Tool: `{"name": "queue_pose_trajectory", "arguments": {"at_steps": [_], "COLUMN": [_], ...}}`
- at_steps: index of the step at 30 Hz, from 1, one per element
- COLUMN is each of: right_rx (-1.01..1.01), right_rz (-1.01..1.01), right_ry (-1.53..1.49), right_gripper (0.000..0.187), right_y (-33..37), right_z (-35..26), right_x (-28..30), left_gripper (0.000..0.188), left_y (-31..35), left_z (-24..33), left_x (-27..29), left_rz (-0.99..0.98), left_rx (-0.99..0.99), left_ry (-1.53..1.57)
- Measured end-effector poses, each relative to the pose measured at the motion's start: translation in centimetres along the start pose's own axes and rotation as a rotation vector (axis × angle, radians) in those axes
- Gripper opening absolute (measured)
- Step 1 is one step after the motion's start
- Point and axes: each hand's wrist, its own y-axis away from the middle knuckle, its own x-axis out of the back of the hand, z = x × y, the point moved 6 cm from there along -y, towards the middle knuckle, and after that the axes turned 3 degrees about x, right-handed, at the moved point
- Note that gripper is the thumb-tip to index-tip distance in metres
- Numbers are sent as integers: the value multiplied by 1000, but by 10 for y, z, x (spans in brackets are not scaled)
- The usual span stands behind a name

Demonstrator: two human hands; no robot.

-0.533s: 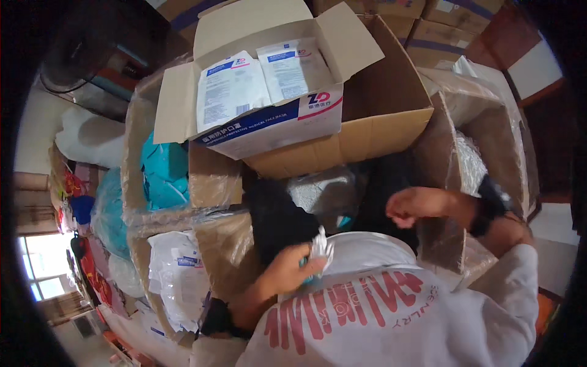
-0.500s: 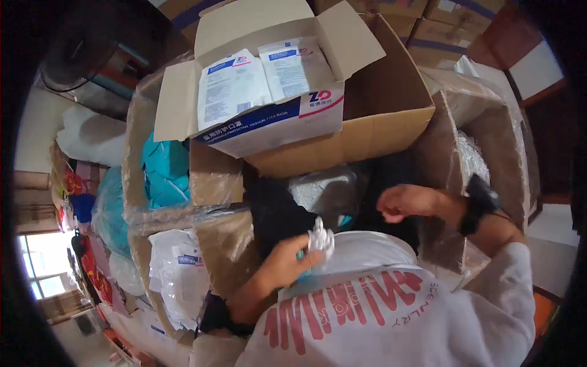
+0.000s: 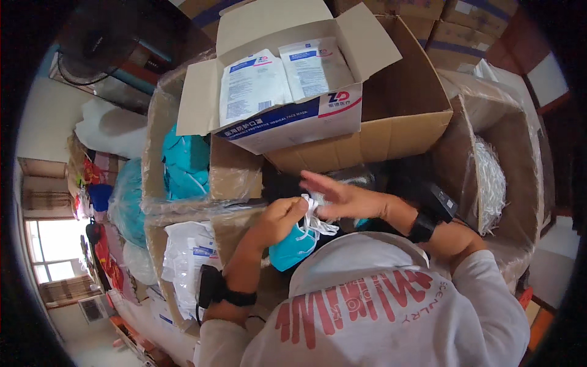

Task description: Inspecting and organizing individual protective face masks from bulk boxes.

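My left hand [image 3: 281, 221] is closed on a teal face mask [image 3: 290, 249] with white ear loops [image 3: 317, 225], in front of my chest. Whether it is one mask or a small stack, I cannot tell. The loops bunch up above the mask beside my fingers. Just right of them, my right hand [image 3: 350, 197] has its fingers stretched out and apart. Its thumb side is close to the loops, and I cannot tell whether it touches them. Beyond both hands, a white printed carton [image 3: 293, 125] stands with its flaps up, holding white sealed packets [image 3: 255, 88].
A brown carton [image 3: 373, 137] supports the white one. At left, one plastic-lined box holds teal masks [image 3: 186, 162], another white packets [image 3: 191, 257]. To the right, an open box [image 3: 468, 177] holds a bundle of white cords [image 3: 489, 186]. Stacked cartons [image 3: 461, 37] are at the back.
My right hand has moved left, up to the ear loops, with its fingers now spread. My left hand has risen slightly, and the teal mask shows more. The whole view has shifted a little.
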Motion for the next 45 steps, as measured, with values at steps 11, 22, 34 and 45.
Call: {"name": "queue_pose_trajectory", "arguments": {"at_steps": [11, 22, 34, 45], "right_rx": [-179, 43, 555, 969], "right_rz": [212, -334, 9, -85], "right_ry": [-236, 442, 481, 717], "right_gripper": [31, 48, 19, 12], "right_y": [32, -18, -50, -25], "right_z": [1, -78, -121, -181], "right_x": [12, -38, -78, -96], "left_gripper": [32, 22, 47, 41], "left_y": [30, 31, -5, 7], "left_z": [27, 94, 60, 146], "left_x": [69, 38, 75, 112], "left_rz": [661, 436, 979, 1163], "left_rx": [-255, -454, -396, -646], "left_ry": [194, -186, -34, -187]}}
